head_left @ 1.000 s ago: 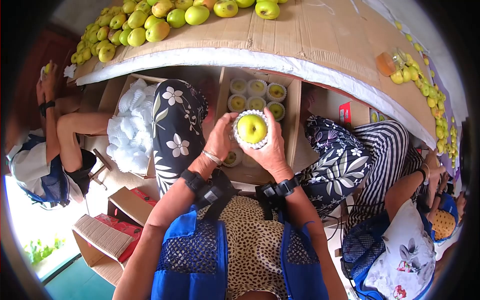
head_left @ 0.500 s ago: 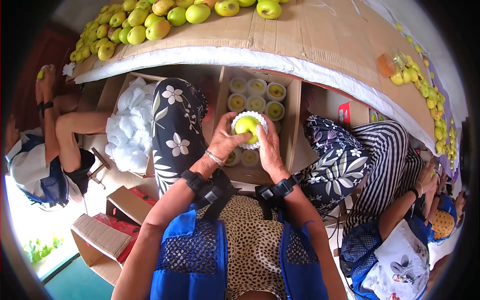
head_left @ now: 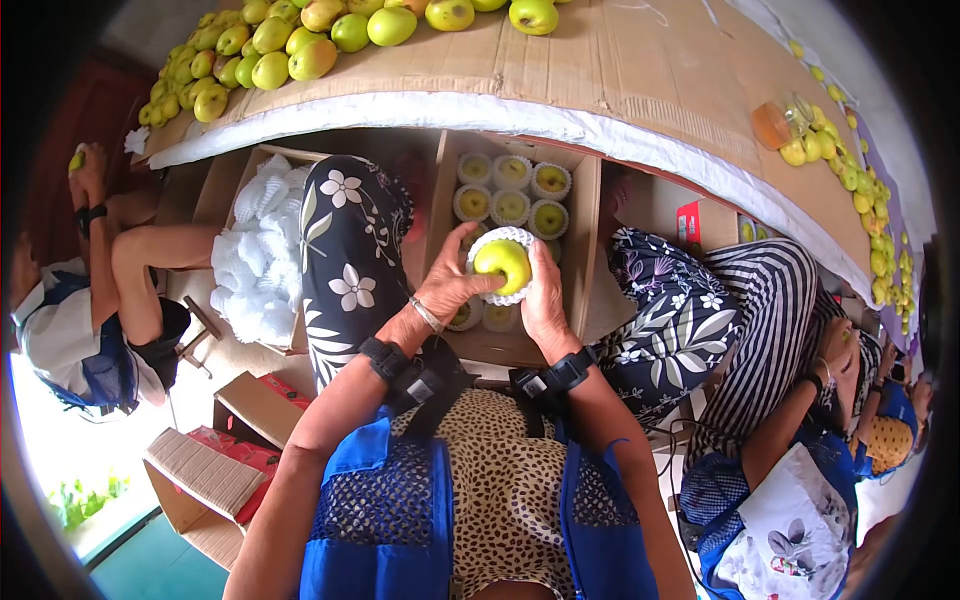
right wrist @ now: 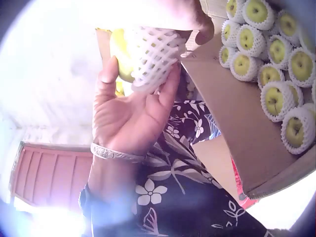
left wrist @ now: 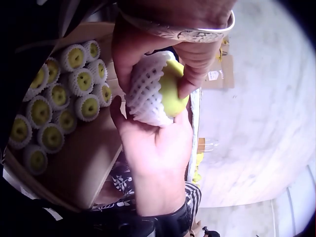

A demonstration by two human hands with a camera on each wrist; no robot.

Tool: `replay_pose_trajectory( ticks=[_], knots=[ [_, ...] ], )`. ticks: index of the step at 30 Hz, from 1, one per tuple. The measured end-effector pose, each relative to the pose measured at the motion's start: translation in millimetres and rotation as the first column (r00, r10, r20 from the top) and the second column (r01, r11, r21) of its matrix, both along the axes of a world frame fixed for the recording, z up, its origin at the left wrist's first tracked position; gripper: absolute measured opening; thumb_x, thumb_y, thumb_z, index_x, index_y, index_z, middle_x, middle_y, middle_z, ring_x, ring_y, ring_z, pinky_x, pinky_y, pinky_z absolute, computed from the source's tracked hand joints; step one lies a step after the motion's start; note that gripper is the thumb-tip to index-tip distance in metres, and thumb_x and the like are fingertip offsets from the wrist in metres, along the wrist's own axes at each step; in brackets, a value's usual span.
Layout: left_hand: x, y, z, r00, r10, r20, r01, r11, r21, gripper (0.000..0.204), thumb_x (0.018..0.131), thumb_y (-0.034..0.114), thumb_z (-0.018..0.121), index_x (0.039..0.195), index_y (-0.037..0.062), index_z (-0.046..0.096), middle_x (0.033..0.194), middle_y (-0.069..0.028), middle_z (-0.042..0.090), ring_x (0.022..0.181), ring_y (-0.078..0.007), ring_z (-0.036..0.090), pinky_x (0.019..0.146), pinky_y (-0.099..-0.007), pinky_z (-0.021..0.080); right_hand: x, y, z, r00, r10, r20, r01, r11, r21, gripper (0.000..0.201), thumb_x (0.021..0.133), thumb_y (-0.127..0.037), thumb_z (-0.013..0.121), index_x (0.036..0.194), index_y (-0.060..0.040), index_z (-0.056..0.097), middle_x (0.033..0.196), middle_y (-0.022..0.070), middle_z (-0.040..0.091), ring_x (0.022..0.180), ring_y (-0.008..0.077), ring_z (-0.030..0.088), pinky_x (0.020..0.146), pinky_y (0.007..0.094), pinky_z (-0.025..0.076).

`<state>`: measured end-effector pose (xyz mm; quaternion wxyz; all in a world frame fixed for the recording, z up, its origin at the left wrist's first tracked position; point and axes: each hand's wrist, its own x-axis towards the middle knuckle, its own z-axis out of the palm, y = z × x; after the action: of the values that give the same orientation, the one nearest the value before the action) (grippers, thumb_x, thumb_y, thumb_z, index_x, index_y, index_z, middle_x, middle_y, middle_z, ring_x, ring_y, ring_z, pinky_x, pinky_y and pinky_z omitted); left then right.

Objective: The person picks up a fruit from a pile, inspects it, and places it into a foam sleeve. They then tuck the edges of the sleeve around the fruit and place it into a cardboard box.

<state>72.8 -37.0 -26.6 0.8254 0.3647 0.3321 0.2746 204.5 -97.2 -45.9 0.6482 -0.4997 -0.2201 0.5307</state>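
A yellow-green apple sits in a white foam net, its bare stem end facing up out of it. My left hand, wearing a silver bracelet, grips it from the left with the thumb on the bare skin. From the other side my right hand holds the net, its thumb along the net's edge. In the right wrist view the net covers the lower part of the fruit. Behind and below the hands, a cardboard box holds rows of netted apples.
A cardboard-topped table carries a pile of loose apples. A box of white foam nets stands left of my knee. Open cartons lie at lower left. People sit close on both sides, one in striped trousers.
The apple in its net has tilted between my hands. My left thumb has moved from its side onto the bare fruit. My right thumb briefly touched the fruit, then returned to the net's edge.
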Motion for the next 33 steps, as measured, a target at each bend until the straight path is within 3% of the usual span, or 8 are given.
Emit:
replay_pose_trajectory(
  ticks=[10,15,18,21,24,28,30,33],
  knots=[
    [2.0,-1.5,14.1,0.999,-0.036,-0.020,0.031,0.974,-0.225,0.059,0.071,0.004,0.069,0.123,0.0068,0.039,0.111,-0.0056,0.052,0.104,-0.0184,0.051,0.086,-0.0338,0.044,-0.4,2.0,5.0,0.999,-0.002,-0.037,0.002,1.000,-0.018,0.036,0.092,-0.033,0.037,0.102,-0.0017,0.051,0.096,0.0038,0.053,0.088,0.0112,0.048,0.081,0.0251,0.039],
    [0.3,-1.4,8.3,0.997,-0.071,0.030,0.075,0.982,-0.176,0.056,0.071,0.003,0.068,0.121,0.0060,0.041,0.110,-0.0059,0.053,0.103,-0.0181,0.052,0.087,-0.0330,0.044,2.4,4.5,0.4,0.994,0.071,-0.083,-0.072,0.997,-0.008,0.034,0.092,-0.034,0.039,0.098,-0.0031,0.052,0.094,0.0031,0.053,0.087,0.0102,0.048,0.078,0.0244,0.040],
    [2.1,-4.0,0.8,0.997,-0.064,0.050,0.071,0.986,-0.154,0.054,0.071,0.001,0.067,0.120,0.0060,0.042,0.109,-0.0058,0.054,0.103,-0.0177,0.052,0.087,-0.0323,0.044,6.6,4.2,-8.6,0.959,0.126,-0.255,-0.143,0.989,-0.048,0.036,0.091,-0.036,0.041,0.104,-0.0040,0.051,0.096,0.0034,0.053,0.089,0.0100,0.049,0.078,0.0229,0.040],
    [3.0,-3.8,-0.4,0.997,0.000,0.080,0.013,0.987,-0.162,0.054,0.071,0.000,0.066,0.119,0.0061,0.043,0.109,-0.0057,0.054,0.103,-0.0180,0.052,0.088,-0.0328,0.043,4.6,8.5,0.8,0.948,0.084,-0.307,-0.084,0.996,0.012,0.043,0.089,-0.039,0.045,0.114,-0.0044,0.045,0.102,0.0034,0.051,0.094,0.0114,0.049,0.081,0.0253,0.040],
    [4.1,0.9,12.7,0.985,0.118,0.126,-0.087,0.969,-0.231,0.052,0.071,0.001,0.066,0.118,0.0063,0.043,0.110,-0.0052,0.054,0.103,-0.0189,0.052,0.089,-0.0342,0.043,10.4,8.7,2.2,0.978,-0.037,-0.204,0.038,0.999,0.001,0.054,0.087,-0.042,0.048,0.124,-0.0047,0.037,0.109,0.0035,0.049,0.099,0.0133,0.048,0.084,0.0297,0.039],
    [0.8,6.1,2.4,0.967,0.235,0.097,-0.229,0.971,-0.071,0.054,0.072,0.011,0.068,0.120,0.0074,0.041,0.110,-0.0050,0.053,0.101,-0.0185,0.052,0.086,-0.0335,0.043,10.2,0.6,8.4,0.987,0.107,-0.119,-0.129,0.973,-0.192,0.047,0.083,-0.034,0.057,0.118,-0.0075,0.040,0.111,0.0033,0.048,0.097,0.0115,0.048,0.081,0.0296,0.040],
    [-0.2,4.7,-3.4,0.985,0.163,0.060,-0.160,0.986,-0.040,0.055,0.075,0.021,0.067,0.122,0.0089,0.041,0.113,-0.0048,0.052,0.102,-0.0173,0.050,0.087,-0.0347,0.042,2.5,-3.1,11.1,0.945,0.235,-0.226,-0.269,0.954,-0.135,0.041,0.083,-0.029,0.058,0.114,-0.0081,0.042,0.105,0.0011,0.052,0.094,0.0099,0.049,0.075,0.0257,0.042],
    [1.9,-2.7,-0.6,0.994,0.103,-0.041,-0.106,0.991,-0.084,0.054,0.079,0.031,0.063,0.122,0.0093,0.040,0.114,-0.0046,0.051,0.103,-0.0174,0.050,0.089,-0.0381,0.039,-5.0,-2.2,12.2,0.902,0.124,-0.413,-0.171,0.982,-0.079,0.038,0.084,-0.025,0.057,0.115,-0.0063,0.043,0.107,0.0037,0.052,0.095,0.0120,0.051,0.077,0.0286,0.045]
  ],
)
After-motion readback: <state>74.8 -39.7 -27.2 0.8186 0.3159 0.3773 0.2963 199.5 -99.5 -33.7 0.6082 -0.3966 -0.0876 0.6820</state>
